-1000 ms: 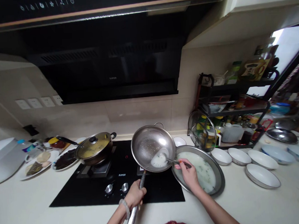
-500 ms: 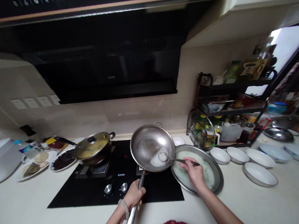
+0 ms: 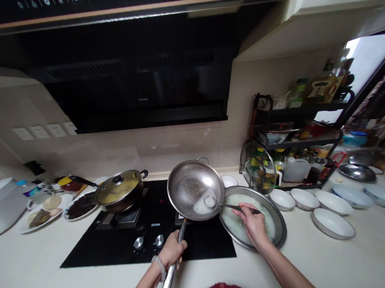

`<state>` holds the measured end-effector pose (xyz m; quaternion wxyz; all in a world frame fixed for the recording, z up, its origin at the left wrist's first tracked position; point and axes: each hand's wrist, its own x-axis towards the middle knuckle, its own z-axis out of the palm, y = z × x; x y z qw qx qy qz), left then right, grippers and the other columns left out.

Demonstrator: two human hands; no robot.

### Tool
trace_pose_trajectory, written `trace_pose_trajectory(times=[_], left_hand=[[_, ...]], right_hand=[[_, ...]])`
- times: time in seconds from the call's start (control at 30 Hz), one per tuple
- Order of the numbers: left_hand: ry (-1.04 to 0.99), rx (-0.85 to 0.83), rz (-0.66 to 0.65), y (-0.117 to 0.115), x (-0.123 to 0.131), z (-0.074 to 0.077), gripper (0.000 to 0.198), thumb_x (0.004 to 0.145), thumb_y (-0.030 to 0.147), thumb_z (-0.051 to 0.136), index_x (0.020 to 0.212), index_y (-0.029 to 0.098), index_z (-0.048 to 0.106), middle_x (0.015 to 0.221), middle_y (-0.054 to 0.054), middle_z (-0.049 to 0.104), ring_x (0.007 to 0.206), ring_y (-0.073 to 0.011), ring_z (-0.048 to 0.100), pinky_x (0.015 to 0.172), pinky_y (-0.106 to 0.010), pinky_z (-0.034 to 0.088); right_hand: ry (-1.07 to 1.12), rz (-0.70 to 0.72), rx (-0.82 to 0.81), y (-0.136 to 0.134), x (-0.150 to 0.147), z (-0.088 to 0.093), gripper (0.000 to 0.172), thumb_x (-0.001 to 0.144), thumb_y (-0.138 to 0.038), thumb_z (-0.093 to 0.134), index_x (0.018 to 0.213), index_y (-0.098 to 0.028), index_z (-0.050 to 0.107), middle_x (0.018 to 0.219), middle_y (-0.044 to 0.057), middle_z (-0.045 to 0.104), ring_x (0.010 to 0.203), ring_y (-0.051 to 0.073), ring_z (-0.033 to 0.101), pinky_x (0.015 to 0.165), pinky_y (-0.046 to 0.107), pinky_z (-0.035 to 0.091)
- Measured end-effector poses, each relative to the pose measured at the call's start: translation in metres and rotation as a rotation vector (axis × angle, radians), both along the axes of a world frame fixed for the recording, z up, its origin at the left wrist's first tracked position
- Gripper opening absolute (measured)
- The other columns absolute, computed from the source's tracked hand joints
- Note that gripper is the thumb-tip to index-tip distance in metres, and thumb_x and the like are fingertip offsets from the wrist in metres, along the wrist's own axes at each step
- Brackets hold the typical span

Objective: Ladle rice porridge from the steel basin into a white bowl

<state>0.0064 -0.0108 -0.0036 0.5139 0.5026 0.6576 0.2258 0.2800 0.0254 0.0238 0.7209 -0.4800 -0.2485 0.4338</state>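
My left hand [image 3: 173, 249] is closed around the long metal handle of a steel wok [image 3: 184, 179], which is tilted over the right side of the cooktop. A little whitish liquid with small dark flecks lies in the wok's lower right. My right hand [image 3: 253, 223] grips the dark handle of a ladle [image 3: 228, 205]. The ladle's bowl rests in that liquid, at the right side of the wok. Below the ladle handle and my right hand, a wide steel basin [image 3: 282, 236] holds cloudy pale liquid with green bits. Its left edge sits beside the wok's rim.
On the black cooktop [image 3: 120, 248], a lidded pan [image 3: 119, 194] covers the left burner. Plates of food [image 3: 65, 199] stand farther left. Several white bowls [image 3: 333, 223] line the right counter, near a black spice rack [image 3: 303, 143] with a glass lid [image 3: 257, 166] leaning on it.
The ladle bowl stays in the wok and the liquid has shifted slightly. My right hand has moved very little; my left hand holds its place on the handle.
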Motion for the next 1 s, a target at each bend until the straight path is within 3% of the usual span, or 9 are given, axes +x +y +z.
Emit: trace_pose_trajectory(times=[0.2,0.43,0.63,0.77,0.9,1.0], left_hand=[[-0.004,0.005,-0.005,0.000,0.000,-0.001,0.016,0.070,0.012,0.048,0.074,0.021,0.036,0.043,0.009,0.038,0.030,-0.0079,0.039,0.029,-0.017,0.028],[-0.009,-0.007,0.005,-0.001,0.000,0.004,0.015,0.072,0.013,0.050,0.073,0.021,0.037,0.041,0.010,0.038,0.029,-0.0078,0.038,0.030,-0.017,0.030],[-0.003,-0.003,-0.005,-0.001,0.000,0.004,0.015,0.071,0.012,0.048,0.073,0.021,0.036,0.042,0.010,0.039,0.029,-0.0074,0.039,0.030,-0.016,0.028],[-0.010,-0.005,-0.006,-0.001,0.000,0.002,0.015,0.071,0.013,0.048,0.074,0.021,0.036,0.042,0.010,0.039,0.029,-0.0078,0.039,0.029,-0.017,0.028],[0.007,-0.004,-0.002,-0.001,0.000,0.001,0.015,0.070,0.012,0.047,0.074,0.021,0.035,0.042,0.009,0.039,0.030,-0.0082,0.039,0.029,-0.017,0.028],[0.008,-0.004,-0.006,-0.001,0.000,0.001,0.014,0.070,0.013,0.046,0.075,0.021,0.036,0.043,0.009,0.039,0.030,-0.0083,0.039,0.029,-0.017,0.028]], right_hand=[[0.067,-0.051,0.031,-0.006,0.011,0.006,0.025,0.054,-0.031,0.078,0.066,-0.015,0.062,0.074,0.004,0.064,0.058,0.023,0.066,0.071,0.039,0.057],[0.020,-0.176,0.049,-0.015,0.049,0.011,0.028,0.052,-0.030,0.079,0.066,-0.015,0.061,0.073,0.004,0.066,0.060,0.024,0.066,0.071,0.043,0.057],[-0.166,-0.273,-0.026,-0.026,0.082,-0.005,0.032,0.057,-0.039,0.075,0.074,-0.015,0.061,0.070,0.005,0.067,0.061,0.025,0.067,0.067,0.039,0.055],[-0.485,-0.162,-0.121,-0.042,0.090,-0.019,0.035,0.065,-0.046,0.067,0.085,-0.017,0.063,0.066,0.006,0.067,0.066,0.026,0.067,0.069,0.037,0.054],[-0.787,-0.031,0.074,-0.058,0.086,-0.023,0.027,0.071,-0.044,0.062,0.083,-0.020,0.065,0.077,0.008,0.067,0.066,0.022,0.065,0.065,0.034,0.055],[-0.930,0.058,0.196,-0.065,0.082,-0.020,0.022,0.075,-0.040,0.060,0.083,-0.021,0.068,0.085,0.009,0.066,0.077,0.023,0.064,0.069,0.034,0.054]])
